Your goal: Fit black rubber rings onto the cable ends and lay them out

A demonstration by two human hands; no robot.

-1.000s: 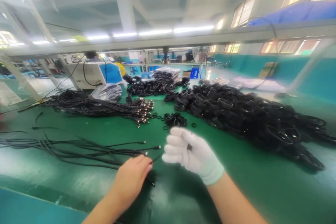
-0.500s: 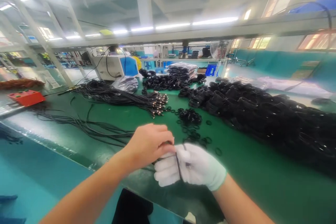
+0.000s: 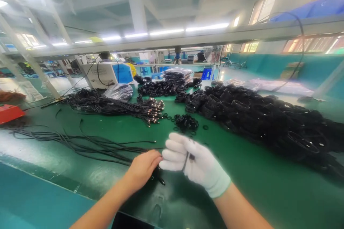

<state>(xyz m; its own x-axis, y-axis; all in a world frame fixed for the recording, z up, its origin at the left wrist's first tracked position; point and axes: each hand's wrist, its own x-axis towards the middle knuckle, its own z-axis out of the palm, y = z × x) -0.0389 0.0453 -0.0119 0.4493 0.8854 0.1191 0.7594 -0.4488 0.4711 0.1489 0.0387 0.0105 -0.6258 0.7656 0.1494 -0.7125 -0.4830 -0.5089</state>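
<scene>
My left hand (image 3: 142, 170), bare, is closed on thin black cables near the table's front edge; a dark cable end (image 3: 162, 180) pokes out below its fingers. Touching or almost touching its fingertips is my right hand (image 3: 192, 161), in a white glove, palm turned up and fingers curled round a black cable (image 3: 186, 161) that crosses the palm. A small dark connector shows beside the thumb. Loose black cables (image 3: 102, 146) run leftward from my left hand over the green table (image 3: 242, 186). Beyond my hands lies a small heap of black rings (image 3: 186, 122).
A cable bundle with metal tips (image 3: 118, 107) lies behind on the left. A big pile of coiled black cables (image 3: 247, 114) fills the right side. Farther back are a white and blue machine (image 3: 107, 73) and stacked bags (image 3: 177, 74). A red box (image 3: 10, 113) sits far left.
My left hand has moved left and down, off the gloved palm. The gloved fingers have curled in more and turned upward. The whole view has swung to the right.
</scene>
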